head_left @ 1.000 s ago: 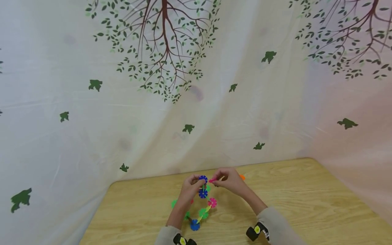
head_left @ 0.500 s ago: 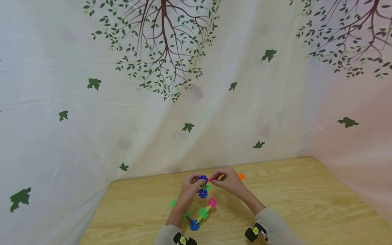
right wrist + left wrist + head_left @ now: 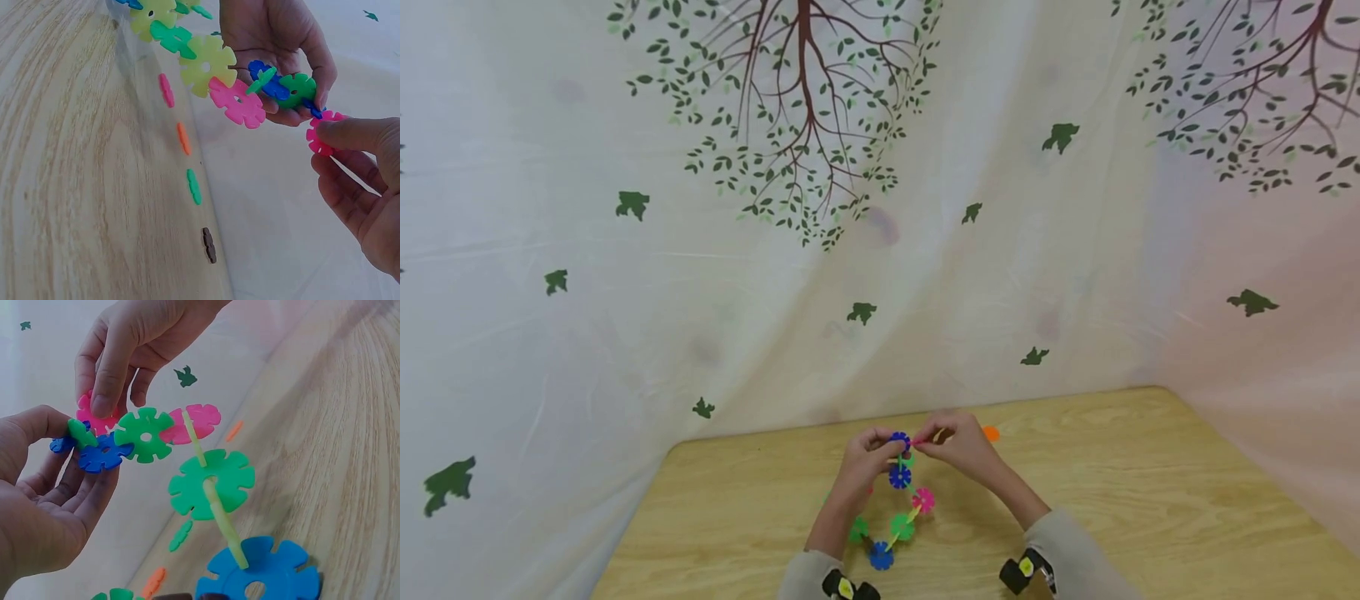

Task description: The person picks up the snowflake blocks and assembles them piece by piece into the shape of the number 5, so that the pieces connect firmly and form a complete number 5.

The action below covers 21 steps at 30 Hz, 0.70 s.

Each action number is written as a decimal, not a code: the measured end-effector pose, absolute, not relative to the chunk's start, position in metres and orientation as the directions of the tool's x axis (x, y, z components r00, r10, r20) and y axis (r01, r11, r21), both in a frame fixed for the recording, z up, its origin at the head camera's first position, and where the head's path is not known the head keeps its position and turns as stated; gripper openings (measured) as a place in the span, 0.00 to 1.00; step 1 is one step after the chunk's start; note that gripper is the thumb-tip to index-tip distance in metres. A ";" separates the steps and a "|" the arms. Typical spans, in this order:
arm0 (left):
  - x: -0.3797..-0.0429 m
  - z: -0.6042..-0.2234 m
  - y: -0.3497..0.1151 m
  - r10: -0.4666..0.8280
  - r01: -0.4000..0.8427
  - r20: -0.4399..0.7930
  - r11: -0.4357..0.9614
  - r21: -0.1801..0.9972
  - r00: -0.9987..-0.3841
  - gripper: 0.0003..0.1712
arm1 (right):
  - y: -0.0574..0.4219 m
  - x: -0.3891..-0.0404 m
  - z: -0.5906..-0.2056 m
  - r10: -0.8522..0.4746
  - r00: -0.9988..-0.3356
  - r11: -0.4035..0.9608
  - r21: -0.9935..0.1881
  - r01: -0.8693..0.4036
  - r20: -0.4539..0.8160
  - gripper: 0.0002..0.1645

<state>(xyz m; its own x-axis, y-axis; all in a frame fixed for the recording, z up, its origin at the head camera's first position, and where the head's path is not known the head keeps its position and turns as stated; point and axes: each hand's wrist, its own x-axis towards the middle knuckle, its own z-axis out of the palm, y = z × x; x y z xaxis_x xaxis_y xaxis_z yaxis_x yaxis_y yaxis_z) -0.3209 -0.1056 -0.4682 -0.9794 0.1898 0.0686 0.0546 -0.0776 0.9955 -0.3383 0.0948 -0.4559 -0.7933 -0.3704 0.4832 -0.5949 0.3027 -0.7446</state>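
Note:
My left hand pinches a dark blue slotted flower disc at the upper end of a chain of interlocked plastic flower discs. Between thumb and fingers, my right hand holds a pink flower disc edge-on against the blue one. Whether their slots have engaged is hidden by the fingers. From the left hand the chain hangs through a green disc, a pink disc, another green disc and a yellow disc to a bright blue disc.
Loose discs lie on the wooden table: pink, orange, green and brown. Behind the table's far edge hangs a pale cloth printed with trees and birds.
My right hand has brought the pink disc left until it meets the dark blue disc. The hanging chain has shifted slightly right and down; my left hand keeps its hold.

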 end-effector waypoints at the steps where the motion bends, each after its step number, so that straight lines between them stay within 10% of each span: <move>1: -0.321 -0.468 -0.106 0.196 0.053 0.068 -0.085 0.995 -0.978 0.10 | 0.095 -0.338 -0.456 -0.372 -0.791 0.304 -0.742 -0.598 0.485 0.02; 21: -0.322 -0.462 -0.118 0.210 0.080 0.069 0.047 0.996 -0.975 0.19 | 0.099 -0.340 -0.456 -0.415 -0.725 0.263 -0.690 -0.674 0.550 0.03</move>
<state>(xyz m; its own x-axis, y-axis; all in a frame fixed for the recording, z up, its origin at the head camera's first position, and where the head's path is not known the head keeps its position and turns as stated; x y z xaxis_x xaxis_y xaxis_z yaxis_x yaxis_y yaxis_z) -0.3219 -0.1184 -0.4621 -0.9754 0.2096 0.0689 0.0805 0.0469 0.9957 -0.3399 0.0994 -0.4564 -0.7249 -0.4149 0.5498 -0.6741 0.2632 -0.6902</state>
